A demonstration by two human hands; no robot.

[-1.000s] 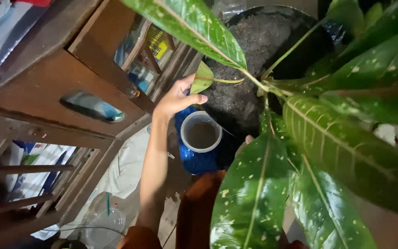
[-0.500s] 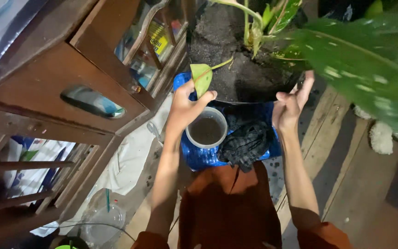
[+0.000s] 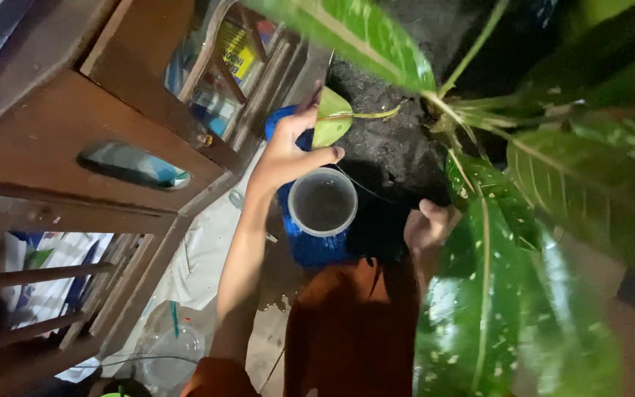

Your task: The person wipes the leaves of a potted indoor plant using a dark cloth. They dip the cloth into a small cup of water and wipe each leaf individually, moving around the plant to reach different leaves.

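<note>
- Hands and plant, seen from above: our left hand (image 3: 288,151) pinches a small yellow-green leaf (image 3: 330,121) at the near edge of the dark soil (image 3: 384,140), thumb and fingers closed on it.
- Half a second ago that hand held the same leaf, so the grasp has not let go; the leaf's stalk runs right toward the plant's main stem (image 3: 435,110).
- Our right hand (image 3: 426,224), which a moment ago was lifted with fingers spread by the black pot's rim, now sits lower against the pot (image 3: 376,220), loosely curled. Big leaves cover part of it, so we cannot tell if it grips anything.
- Large spotted green leaves (image 3: 494,242) now fill the right side of the view, where earlier the wooden floor showed; our head has swung back over the plant.
- We judge the work is still at the small leaf, not finished.
- A round clear plastic cup (image 3: 323,202) with murky water stands just below the left hand, on a blue woven stand (image 3: 310,246).
- Our orange garment (image 3: 350,323) fills the lower middle.
- To the left is a dark wooden cabinet (image 3: 75,147) with glass doors, pale cloth (image 3: 200,257) on the floor beside it, and a clear plastic lid (image 3: 167,353) lower down.
- Light is dim.
</note>
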